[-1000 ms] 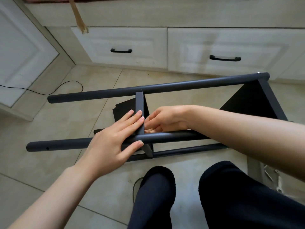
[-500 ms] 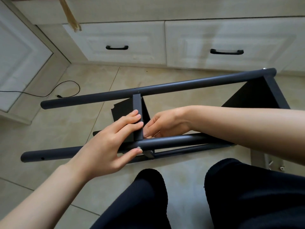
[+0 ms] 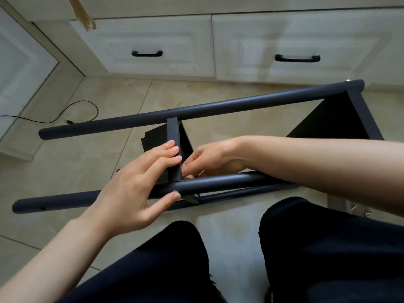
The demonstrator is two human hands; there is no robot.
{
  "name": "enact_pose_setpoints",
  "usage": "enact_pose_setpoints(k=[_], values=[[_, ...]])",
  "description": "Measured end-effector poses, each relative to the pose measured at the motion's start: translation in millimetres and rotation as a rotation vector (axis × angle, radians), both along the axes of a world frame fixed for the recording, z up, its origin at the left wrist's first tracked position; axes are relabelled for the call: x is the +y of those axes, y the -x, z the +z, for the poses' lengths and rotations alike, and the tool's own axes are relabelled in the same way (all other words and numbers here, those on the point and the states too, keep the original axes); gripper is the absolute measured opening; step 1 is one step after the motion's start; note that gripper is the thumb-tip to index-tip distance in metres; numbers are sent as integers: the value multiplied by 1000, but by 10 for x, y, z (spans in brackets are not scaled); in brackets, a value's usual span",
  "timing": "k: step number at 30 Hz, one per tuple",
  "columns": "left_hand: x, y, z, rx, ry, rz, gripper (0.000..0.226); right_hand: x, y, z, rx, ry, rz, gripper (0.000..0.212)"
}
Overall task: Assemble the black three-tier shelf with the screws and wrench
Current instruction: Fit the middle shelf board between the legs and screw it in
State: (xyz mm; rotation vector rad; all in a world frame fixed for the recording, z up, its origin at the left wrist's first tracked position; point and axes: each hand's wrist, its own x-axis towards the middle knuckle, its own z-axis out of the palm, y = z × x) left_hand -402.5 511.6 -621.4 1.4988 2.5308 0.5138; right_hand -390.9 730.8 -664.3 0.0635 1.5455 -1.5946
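Note:
The black shelf frame lies on its side on the tiled floor, with a far pole point(image 3: 218, 108) and a near pole point(image 3: 218, 181). The middle shelf panel point(image 3: 172, 132) stands between them, and an end panel point(image 3: 332, 121) is fixed at the right. My left hand point(image 3: 131, 189) grips the joint: its fingers lie over the panel's edge and its thumb sits under the near pole, beside a silver screw point(image 3: 175, 191). My right hand point(image 3: 214, 158) reaches behind the near pole with its fingertips at the inner side of the same joint. The pole hides what they touch.
White drawers with black handles point(image 3: 147, 54) line the far wall. A black cable point(image 3: 83, 106) lies on the floor at left. Loose silver hardware point(image 3: 358, 209) lies on the floor under my right forearm. My legs in dark trousers point(image 3: 328, 248) fill the near floor.
Both hands stay at the middle joint. My left thumb has shifted to sit just below the screw head, and my head has tilted slightly.

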Motion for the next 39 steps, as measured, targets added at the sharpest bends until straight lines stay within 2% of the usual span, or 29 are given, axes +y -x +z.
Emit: enact_pose_setpoints(k=[5, 10, 14, 23, 31, 39], values=[[4, 3, 10, -8, -10, -1, 59, -30, 10, -20, 26, -73, 9, 35], [5, 15, 5, -14, -10, -1, 60, 26, 38, -37, 25, -5, 9, 26], [5, 19, 9, -24, -16, 3, 60, 55, 46, -39, -10, 42, -6, 31], [4, 4, 19, -34, -18, 13, 59, -5, 42, -42, -73, 9, 26, 28], [9, 5, 23, -48, -26, 28, 59, 37, 45, -14, -69, 55, -1, 28], [9, 11, 20, -53, -22, 29, 60, -5, 56, -32, -83, 8, 32, 32]])
